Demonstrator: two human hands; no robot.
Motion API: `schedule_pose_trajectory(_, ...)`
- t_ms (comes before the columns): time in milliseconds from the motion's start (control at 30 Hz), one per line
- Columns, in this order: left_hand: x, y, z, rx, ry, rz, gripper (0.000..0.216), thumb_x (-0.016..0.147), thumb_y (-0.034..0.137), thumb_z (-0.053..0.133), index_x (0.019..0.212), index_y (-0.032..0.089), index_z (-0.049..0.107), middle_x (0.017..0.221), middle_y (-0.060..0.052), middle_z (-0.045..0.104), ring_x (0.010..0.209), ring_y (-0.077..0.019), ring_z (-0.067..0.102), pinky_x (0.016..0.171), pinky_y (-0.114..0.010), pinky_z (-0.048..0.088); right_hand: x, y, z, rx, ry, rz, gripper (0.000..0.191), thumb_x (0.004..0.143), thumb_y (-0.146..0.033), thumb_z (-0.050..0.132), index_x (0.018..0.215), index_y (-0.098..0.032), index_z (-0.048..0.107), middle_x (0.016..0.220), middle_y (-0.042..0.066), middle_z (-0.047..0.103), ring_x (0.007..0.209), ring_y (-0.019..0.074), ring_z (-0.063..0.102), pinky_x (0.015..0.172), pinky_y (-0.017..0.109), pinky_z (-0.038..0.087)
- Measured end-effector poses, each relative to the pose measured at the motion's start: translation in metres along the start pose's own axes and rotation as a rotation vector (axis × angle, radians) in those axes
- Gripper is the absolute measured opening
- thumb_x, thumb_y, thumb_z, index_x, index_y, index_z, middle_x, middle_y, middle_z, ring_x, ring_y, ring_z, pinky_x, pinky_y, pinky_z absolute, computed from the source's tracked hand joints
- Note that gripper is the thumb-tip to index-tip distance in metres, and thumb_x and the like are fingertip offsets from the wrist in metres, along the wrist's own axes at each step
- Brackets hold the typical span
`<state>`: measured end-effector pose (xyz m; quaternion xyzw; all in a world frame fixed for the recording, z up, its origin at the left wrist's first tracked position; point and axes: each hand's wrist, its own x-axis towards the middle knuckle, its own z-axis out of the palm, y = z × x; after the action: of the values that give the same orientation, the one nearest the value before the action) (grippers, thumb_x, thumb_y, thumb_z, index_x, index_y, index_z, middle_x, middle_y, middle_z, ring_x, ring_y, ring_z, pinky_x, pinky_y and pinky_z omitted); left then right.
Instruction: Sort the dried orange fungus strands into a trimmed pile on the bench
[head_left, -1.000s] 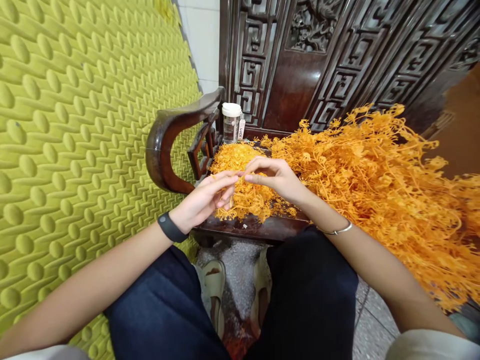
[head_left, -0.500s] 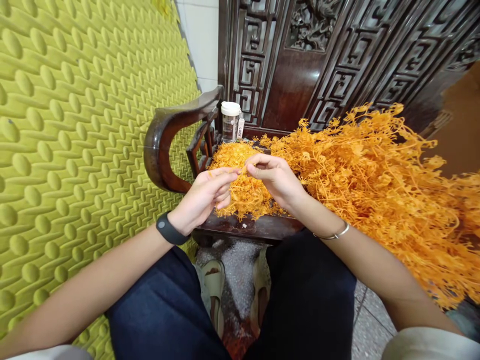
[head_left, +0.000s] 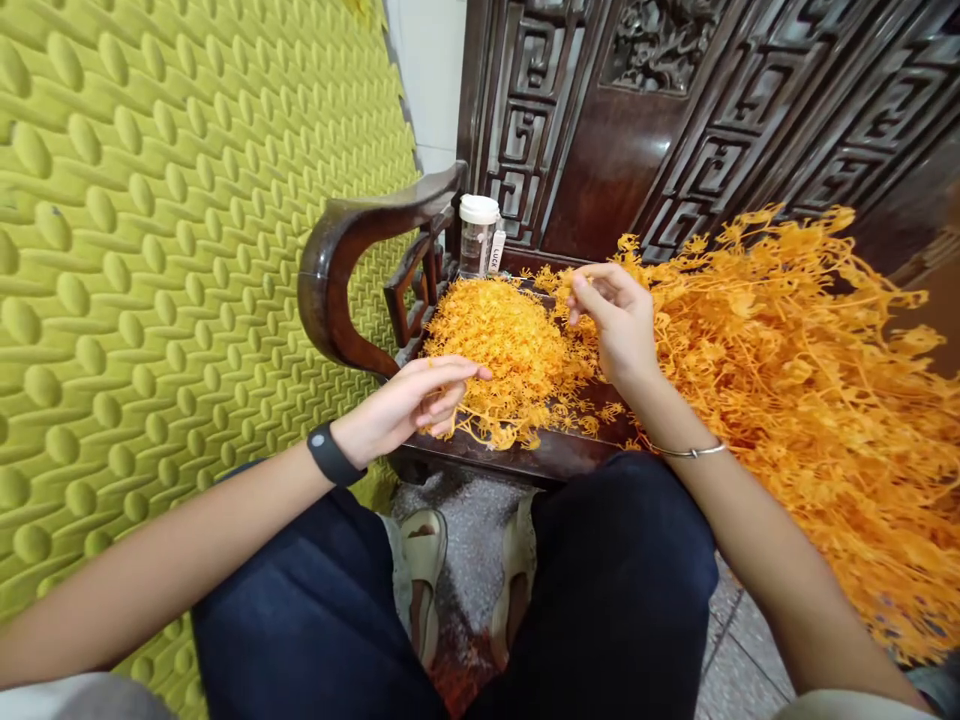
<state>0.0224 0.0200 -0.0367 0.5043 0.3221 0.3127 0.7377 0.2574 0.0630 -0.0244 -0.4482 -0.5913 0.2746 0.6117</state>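
My left hand (head_left: 411,402) hovers at the front left of a heap of small orange plastic pieces (head_left: 499,335). Its thumb and index finger lie close together, pointing right, while the other fingers curl under. Whatever they may pinch is too small to make out. Above the heap's right side is my right hand (head_left: 622,322), thumb and index bent together in a pinch. Orange bits show around its fingertips, but I cannot tell whether one is held. Right of that hand spreads a large bunch of tangled orange plastic stems (head_left: 772,380).
The heap lies on a dark wooden seat (head_left: 525,455) with a curved armrest (head_left: 322,275) at left and a carved backrest (head_left: 622,150). A white-lidded clear cup (head_left: 478,235) stands at the back corner. Yellow-green textured padding (head_left: 187,300) covers the left side.
My hands have come apart. The right hand moved right and away from me, off the left fingertips; the left dropped slightly. The camera view shifted a little, and more of the heap shows.
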Motion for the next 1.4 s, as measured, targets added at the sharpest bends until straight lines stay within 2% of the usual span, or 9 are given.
schedule_pose_trajectory(233,-0.002,0.01,0.001,-0.058,-0.042,0.095,0.017,0.081,0.025,0.054,0.084,0.014,0.066,0.038,0.007,0.034,0.034,-0.0057,0.028,0.038,-0.018,0.034,0.011,0.02,-0.003,0.011,0.034,0.061,0.013,0.072,-0.03,0.06,0.082,-0.024,0.056,0.073,-0.001,0.056,0.062,0.0125,0.056,0.069,0.032,0.048)
schedule_pose_trajectory(533,-0.009,0.025,0.006,-0.162,0.01,0.259,0.023,0.076,0.031,0.049,0.074,0.013,0.064,0.037,0.003,0.041,0.034,-0.0085,0.036,0.04,-0.022,0.037,0.012,0.035,0.005,0.17,-0.015,0.413,0.027,0.061,-0.015,0.063,0.085,-0.021,0.052,0.091,0.004,0.058,0.088,0.019,0.064,0.095,0.04,0.047)
schedule_pose_trajectory(700,-0.019,0.038,0.003,-0.151,0.067,0.386,0.034,0.082,0.042,0.041,0.071,0.017,0.062,0.035,0.004,0.04,0.033,-0.0091,0.039,0.043,-0.023,0.039,0.012,0.034,0.01,0.173,-0.035,0.444,0.054,0.06,-0.014,0.064,0.11,-0.022,0.047,0.134,0.012,0.043,0.123,0.0244,0.047,0.105,0.039,0.039)
schedule_pose_trajectory(800,-0.025,0.04,-0.001,-0.181,-0.075,0.437,0.033,0.079,0.048,0.048,0.077,0.017,0.062,0.039,0.004,0.045,0.034,-0.0094,0.044,0.045,-0.024,0.043,0.013,0.036,0.009,0.106,-0.11,0.404,0.071,0.06,-0.014,0.065,0.125,-0.028,0.039,0.145,0.007,0.03,0.134,0.0265,0.033,0.108,0.043,0.035)
schedule_pose_trajectory(900,-0.031,0.033,-0.009,-0.171,-0.247,0.378,0.053,0.071,0.067,0.048,0.082,0.017,0.061,0.039,0.003,0.047,0.032,-0.0129,0.048,0.043,-0.027,0.044,0.012,0.041,0.006,0.015,-0.213,0.297,0.072,0.063,-0.021,0.066,0.128,-0.032,0.037,0.149,0.002,0.025,0.141,0.0251,0.018,0.112,0.046,0.028)
schedule_pose_trajectory(1033,-0.038,0.022,-0.019,-0.145,-0.235,0.25,0.075,0.059,0.085,0.039,0.076,0.016,0.062,0.031,0.003,0.039,0.034,-0.0177,0.051,0.035,-0.023,0.035,0.012,0.044,0.005,-0.031,-0.254,0.24,0.066,0.064,-0.024,0.067,0.125,-0.03,0.042,0.149,0.001,0.027,0.142,0.024,0.014,0.114,0.045,0.021)
schedule_pose_trajectory(1200,-0.044,0.029,-0.013,-0.188,-0.582,0.138,0.062,0.061,0.058,0.067,0.108,0.018,0.063,0.065,-0.01,0.068,0.043,-0.0225,0.062,0.036,-0.026,0.043,0.011,0.042,0.007,0.009,-0.214,0.269,0.06,0.062,-0.019,0.067,0.119,-0.027,0.047,0.146,0.003,0.034,0.14,0.0225,0.021,0.115,0.041,0.022)
schedule_pose_trajectory(1300,-0.041,0.033,-0.004,-0.16,-0.465,0.06,0.051,0.066,0.026,0.072,0.115,0.018,0.061,0.085,-0.012,0.071,0.059,-0.0227,0.068,0.051,-0.028,0.053,0.009,0.038,0.008,0.047,-0.211,0.254,0.05,0.063,-0.019,0.068,0.11,-0.025,0.053,0.139,0.004,0.043,0.132,0.0233,0.036,0.11,0.041,0.032)
schedule_pose_trajectory(1400,-0.032,0.027,0.002,-0.088,-0.305,0.016,0.041,0.072,0.01,0.064,0.112,0.017,0.059,0.091,-0.01,0.069,0.073,-0.0209,0.07,0.064,-0.028,0.056,0.003,0.029,0.009,0.095,-0.355,0.23,0.029,0.07,-0.025,0.066,0.098,-0.022,0.061,0.115,0.006,0.062,0.106,0.0206,0.059,0.098,0.041,0.043)
